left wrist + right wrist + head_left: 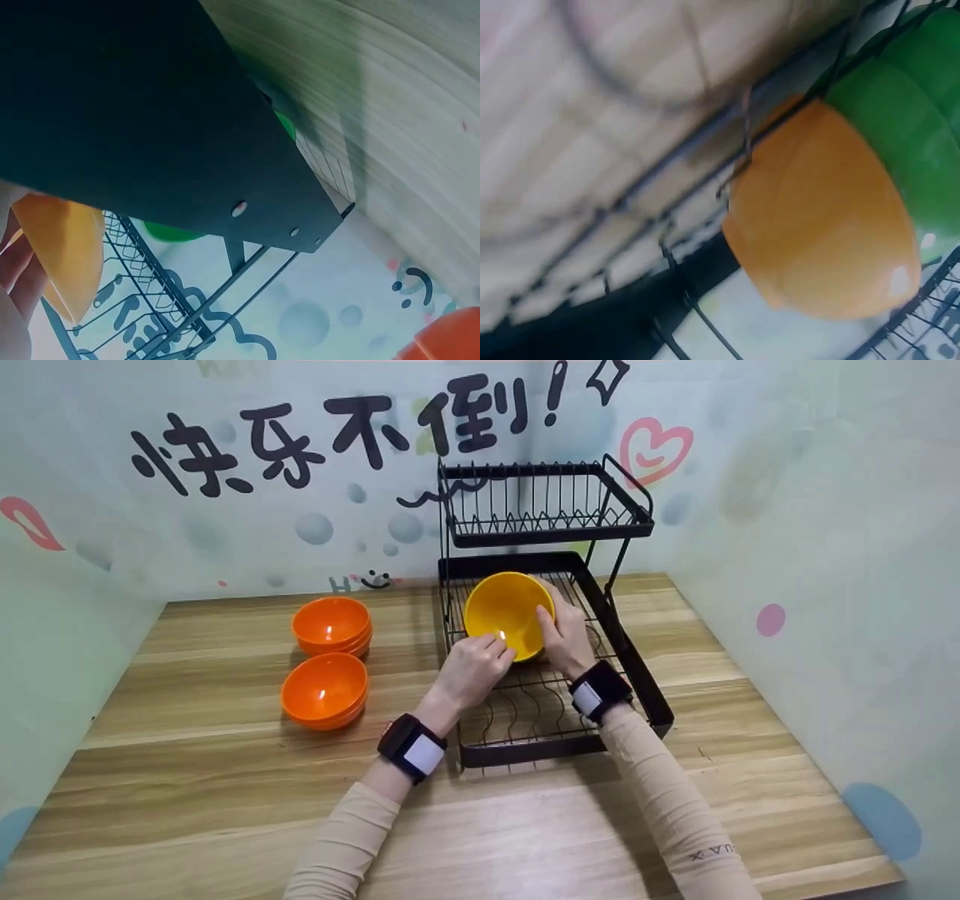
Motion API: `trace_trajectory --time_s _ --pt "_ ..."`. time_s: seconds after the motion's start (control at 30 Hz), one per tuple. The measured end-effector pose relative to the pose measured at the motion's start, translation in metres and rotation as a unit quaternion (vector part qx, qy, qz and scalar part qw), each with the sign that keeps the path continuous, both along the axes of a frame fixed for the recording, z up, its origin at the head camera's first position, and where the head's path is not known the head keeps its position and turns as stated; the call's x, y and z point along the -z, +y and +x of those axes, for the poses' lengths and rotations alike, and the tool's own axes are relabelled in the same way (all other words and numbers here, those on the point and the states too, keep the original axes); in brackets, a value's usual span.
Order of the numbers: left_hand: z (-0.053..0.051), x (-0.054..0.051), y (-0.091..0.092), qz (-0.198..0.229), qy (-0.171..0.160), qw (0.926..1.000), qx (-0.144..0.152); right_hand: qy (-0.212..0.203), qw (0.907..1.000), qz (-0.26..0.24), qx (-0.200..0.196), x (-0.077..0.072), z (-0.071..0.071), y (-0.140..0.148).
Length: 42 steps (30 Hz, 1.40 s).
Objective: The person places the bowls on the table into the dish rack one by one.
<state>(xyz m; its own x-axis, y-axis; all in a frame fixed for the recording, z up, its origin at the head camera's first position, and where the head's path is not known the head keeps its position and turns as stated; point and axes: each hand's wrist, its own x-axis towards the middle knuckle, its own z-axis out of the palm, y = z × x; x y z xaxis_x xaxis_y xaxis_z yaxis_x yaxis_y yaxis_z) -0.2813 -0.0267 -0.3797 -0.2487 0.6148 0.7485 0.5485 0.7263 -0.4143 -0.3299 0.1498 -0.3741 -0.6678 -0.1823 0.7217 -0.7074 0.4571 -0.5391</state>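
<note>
Over the lower tier of a black two-tier dish rack point(637, 675), a yellow bowl point(506, 611) is tilted with its inside facing the head camera. My right hand point(568, 634) grips its right side, thumb over the rim and the other fingers behind. At the lower rim, my left hand point(474, 667) pinches the edge with curled fingers. Green bowls point(907, 135) stand right behind the yellow one in the right wrist view; in the head view they are almost wholly hidden. Part of a hand point(19, 270) shows beside the yellow bowl point(71, 247) in the left wrist view.
Left of the rack, orange bowls stand on the wooden table point(187, 780) in two stacks, a back one point(332, 622) and a front one point(325, 690). The rack's upper tier point(551, 540) overhangs the back. Printed walls point(825, 510) enclose the table on three sides.
</note>
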Motion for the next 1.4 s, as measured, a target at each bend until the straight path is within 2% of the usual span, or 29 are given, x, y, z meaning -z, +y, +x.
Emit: trace_trajectory --time_s 0.13,0.27,0.37,0.57,0.8,0.97,1.07,1.13,1.2,1.27,1.33,1.4 --pt "0.0 0.001 0.005 0.001 -0.002 1.0 0.007 -0.027 0.9986 -0.038 -0.023 0.001 -0.001 0.002" --pt "0.0 0.002 0.01 -0.008 -0.006 0.9999 0.006 -0.009 0.9972 -0.062 -0.042 0.001 -0.002 0.003" --pt "0.0 0.002 0.012 -0.011 -0.008 0.9999 0.005 0.0 0.997 -0.067 -0.039 0.001 -0.002 0.003" --pt "0.001 0.002 0.014 -0.005 -0.021 0.9997 0.014 0.01 0.9973 -0.07 -0.022 -0.002 0.002 0.003" --pt "0.001 0.003 0.013 0.016 -0.032 0.9993 0.013 0.032 0.9951 -0.093 0.012 -0.026 0.03 -0.004" --pt "0.001 0.003 0.01 0.035 -0.027 0.999 0.006 0.086 0.9888 -0.115 0.039 -0.026 0.027 -0.005" --pt "0.0 0.004 0.008 0.058 -0.039 0.9976 -0.002 0.119 0.9825 -0.13 0.061 -0.023 0.022 -0.003" --pt "0.0 0.005 0.006 0.074 -0.054 0.9956 -0.02 0.133 0.9774 -0.142 0.084 -0.017 0.014 -0.001" --pt "0.0 0.005 0.004 0.091 -0.076 0.9916 -0.052 0.139 0.9726 -0.155 0.104 -0.011 0.006 0.003" --pt "-0.001 0.005 0.001 0.109 -0.108 0.9834 -0.097 0.136 0.9688 -0.169 0.12 -0.005 -0.001 0.006" --pt "-0.001 0.004 -0.004 0.132 -0.15 0.9684 -0.149 0.128 0.9654 -0.185 0.132 -0.001 -0.005 0.009" --pt "-0.002 0.003 -0.008 0.154 -0.196 0.9477 -0.199 0.119 0.9614 -0.201 0.145 0.0 -0.007 0.012"
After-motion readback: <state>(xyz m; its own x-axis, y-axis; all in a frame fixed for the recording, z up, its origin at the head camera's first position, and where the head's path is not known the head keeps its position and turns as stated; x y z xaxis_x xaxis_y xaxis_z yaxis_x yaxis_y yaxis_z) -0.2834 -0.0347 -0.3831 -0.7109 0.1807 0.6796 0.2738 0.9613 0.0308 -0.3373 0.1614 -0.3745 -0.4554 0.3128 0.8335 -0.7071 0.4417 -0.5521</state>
